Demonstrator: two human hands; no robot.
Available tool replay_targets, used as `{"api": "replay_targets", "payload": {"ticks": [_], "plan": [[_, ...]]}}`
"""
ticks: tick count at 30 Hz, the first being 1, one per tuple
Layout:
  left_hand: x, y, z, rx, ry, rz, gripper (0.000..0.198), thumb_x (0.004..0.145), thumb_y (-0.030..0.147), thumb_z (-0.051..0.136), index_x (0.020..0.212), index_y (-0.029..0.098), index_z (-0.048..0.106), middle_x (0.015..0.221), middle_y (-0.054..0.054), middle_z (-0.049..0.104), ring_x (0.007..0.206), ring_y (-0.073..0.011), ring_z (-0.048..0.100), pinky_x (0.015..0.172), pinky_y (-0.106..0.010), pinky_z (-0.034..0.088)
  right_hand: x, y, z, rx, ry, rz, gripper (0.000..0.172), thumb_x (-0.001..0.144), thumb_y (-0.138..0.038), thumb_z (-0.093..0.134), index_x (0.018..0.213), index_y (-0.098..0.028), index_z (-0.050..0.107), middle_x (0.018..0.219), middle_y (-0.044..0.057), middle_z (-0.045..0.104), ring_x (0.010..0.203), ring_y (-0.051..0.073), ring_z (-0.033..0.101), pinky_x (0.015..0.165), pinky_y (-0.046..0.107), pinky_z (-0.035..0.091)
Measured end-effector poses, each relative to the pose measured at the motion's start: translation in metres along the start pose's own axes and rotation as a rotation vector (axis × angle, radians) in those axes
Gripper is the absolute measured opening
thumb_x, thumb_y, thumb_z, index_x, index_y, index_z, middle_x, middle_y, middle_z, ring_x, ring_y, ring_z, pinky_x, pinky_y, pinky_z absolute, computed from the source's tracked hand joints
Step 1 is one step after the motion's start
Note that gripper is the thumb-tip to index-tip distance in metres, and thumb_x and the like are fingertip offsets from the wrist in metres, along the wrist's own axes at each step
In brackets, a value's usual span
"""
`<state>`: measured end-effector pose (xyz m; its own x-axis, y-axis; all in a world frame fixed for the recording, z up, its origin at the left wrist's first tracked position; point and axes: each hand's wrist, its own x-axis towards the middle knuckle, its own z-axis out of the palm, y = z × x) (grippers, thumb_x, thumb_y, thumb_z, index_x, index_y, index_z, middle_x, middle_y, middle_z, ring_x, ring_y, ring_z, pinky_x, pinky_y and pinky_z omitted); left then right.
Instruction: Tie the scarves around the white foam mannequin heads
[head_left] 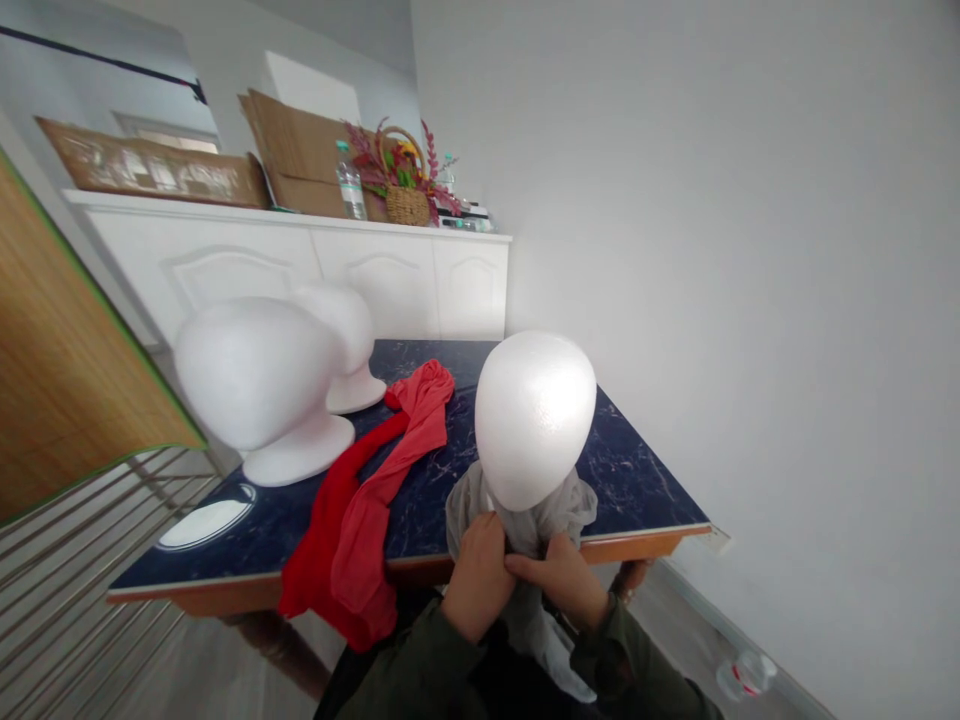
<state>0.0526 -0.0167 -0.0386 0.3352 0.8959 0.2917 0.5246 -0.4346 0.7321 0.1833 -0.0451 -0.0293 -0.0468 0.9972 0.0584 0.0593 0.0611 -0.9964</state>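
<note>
left hand (pixel 478 568), right hand (pixel 564 580): fingers gripping grey cloth (pixel 579 500) | cloth: thin, crinkled, gathered beneath smooth, egg-shaped white head form (pixel 535 418) | at near edge of glossy blue marble-veined bench (pixel 645 485)

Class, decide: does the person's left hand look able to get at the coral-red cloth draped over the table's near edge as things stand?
Probably yes: the coral-red cloth lies left of the left hand, nothing stands between them, but that hand likely must first release the sheer grey cloth.

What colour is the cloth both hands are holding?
The cloth is light grey, seen best in the head view.
</note>
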Motion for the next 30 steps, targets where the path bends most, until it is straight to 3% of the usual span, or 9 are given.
{"api": "replay_targets", "payload": {"ticks": [3, 7, 9, 14, 19, 21, 25, 27, 30], "plan": [[0.007, -0.001, -0.007, 0.023, -0.054, -0.028, 0.020, 0.071, 0.016, 0.049, 0.089, 0.013, 0.056, 0.093, -0.013, 0.059, 0.094, -0.0273, 0.054, 0.082, -0.038, 0.039, 0.001, -0.001, -0.005, -0.222, 0.185, -0.015, 0.022, 0.065, -0.026, 0.062, 0.083, -0.014, 0.063, 0.079, 0.006, 0.066, 0.080, 0.024, 0.059, 0.076, 0.037, 0.046], [0.012, 0.007, -0.017, -0.015, -0.135, -0.064, 0.031, 0.066, 0.017, 0.055, 0.097, 0.014, 0.056, 0.096, -0.011, 0.062, 0.094, -0.0277, 0.057, 0.079, -0.035, 0.040, 0.001, -0.002, -0.007, -0.311, 0.226, -0.018, 0.026, 0.062, -0.029, 0.063, 0.082, -0.014, 0.058, 0.074, 0.004, 0.063, 0.068, 0.019, 0.056, 0.060, 0.030, 0.043], [0.014, 0.010, -0.021, -0.048, -0.140, -0.071, 0.035, 0.063, 0.016, 0.058, 0.098, 0.013, 0.057, 0.097, -0.011, 0.063, 0.093, -0.0279, 0.057, 0.079, -0.035, 0.040, 0.001, -0.001, -0.007, -0.421, 0.280, 0.012, 0.017, 0.062, -0.029, 0.062, 0.071, -0.016, 0.055, 0.067, 0.003, 0.059, 0.064, 0.018, 0.053, 0.055, 0.028, 0.039], [0.022, 0.009, -0.032, -0.441, -0.227, -0.041, 0.049, 0.062, 0.022, 0.068, 0.108, 0.012, 0.055, 0.109, -0.011, 0.060, 0.102, -0.0265, 0.054, 0.089, -0.036, 0.038, 0.004, 0.003, -0.019, -0.668, 0.372, -0.061, 0.004, 0.063, -0.017, 0.048, 0.067, -0.018, 0.050, 0.063, 0.002, 0.055, 0.061, 0.017, 0.049, 0.056, 0.027, 0.035], [0.031, -0.005, -0.041, -1.097, -0.231, -0.325, 0.034, 0.067, 0.021, 0.066, 0.099, 0.013, 0.058, 0.090, -0.006, 0.066, 0.080, -0.0189, 0.061, 0.075, -0.029, 0.045, 0.009, 0.007, -0.045, -0.627, 0.344, -0.112, 0.023, 0.062, -0.011, 0.043, 0.081, -0.019, 0.055, 0.075, 0.001, 0.061, 0.073, 0.017, 0.055, 0.067, 0.026, 0.038], [0.035, -0.011, -0.046, -1.244, -0.225, -0.470, 0.027, 0.068, 0.019, 0.064, 0.094, 0.012, 0.060, 0.083, -0.006, 0.067, 0.073, -0.0175, 0.062, 0.072, -0.028, 0.046, 0.013, 0.010, -0.054, -0.659, 0.350, -0.105, 0.022, 0.062, -0.010, 0.043, 0.078, -0.020, 0.054, 0.072, 0.001, 0.060, 0.072, 0.017, 0.055, 0.066, 0.026, 0.038], [0.039, -0.019, -0.067, -1.464, -0.357, -0.721, 0.027, 0.076, 0.021, 0.052, 0.096, 0.005, 0.061, 0.078, -0.012, 0.067, 0.077, -0.0228, 0.065, 0.077, -0.034, 0.048, 0.020, 0.014, -0.063, -0.839, 0.353, -0.086, 0.016, 0.064, -0.008, 0.042, 0.070, -0.020, 0.051, 0.067, 0.000, 0.058, 0.067, 0.016, 0.054, 0.062, 0.024, 0.036], [0.036, -0.019, -0.080, -1.580, -0.284, -0.663, 0.031, 0.079, 0.021, 0.047, 0.103, 0.005, 0.059, 0.081, -0.012, 0.068, 0.082, -0.0234, 0.065, 0.080, -0.037, 0.049, 0.025, 0.014, -0.064, -0.935, 0.355, -0.075, 0.017, 0.065, -0.007, 0.041, 0.072, -0.019, 0.051, 0.069, 0.001, 0.058, 0.067, 0.016, 0.054, 0.062, 0.023, 0.035], [0.023, -0.016, -0.096, -1.739, -0.047, -0.485, 0.033, 0.085, 0.025, 0.037, 0.108, 0.010, 0.056, 0.086, -0.011, 0.068, 0.085, -0.0220, 0.064, 0.079, -0.037, 0.050, 0.032, 0.014, -0.061, -1.005, 0.349, -0.076, 0.017, 0.065, -0.006, 0.043, 0.073, -0.018, 0.053, 0.074, 0.003, 0.059, 0.071, 0.016, 0.054, 0.064, 0.024, 0.033]]}}
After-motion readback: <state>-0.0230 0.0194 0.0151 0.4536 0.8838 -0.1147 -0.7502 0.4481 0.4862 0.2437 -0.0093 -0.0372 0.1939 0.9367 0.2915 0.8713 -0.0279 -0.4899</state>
